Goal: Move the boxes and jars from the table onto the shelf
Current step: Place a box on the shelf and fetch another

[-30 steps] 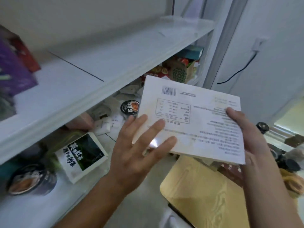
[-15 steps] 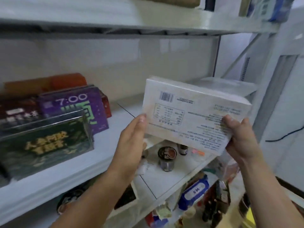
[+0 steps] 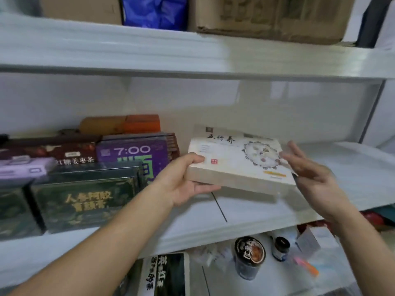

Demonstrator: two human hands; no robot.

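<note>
Left hand [image 3: 181,180] clamping white box [image 3: 239,165] level, right of purple box [image 3: 132,154], readying flat landing on shelf [image 3: 277,218]; right hand [image 3: 314,174], fingers spread, steadying opposite edge.

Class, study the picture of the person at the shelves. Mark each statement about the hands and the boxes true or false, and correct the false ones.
1. The left hand grips the white box by its left edge. True.
2. The right hand is curled tight round the box. False: its fingers are straight and spread at the box's right edge.
3. The white box is to the right of the purple box marked 7:00. True.
4. The white box lies on the top shelf. False: it is held over the middle shelf; the top shelf carries a cardboard box.
5. A dark jar stands on the lower shelf. True.
</note>
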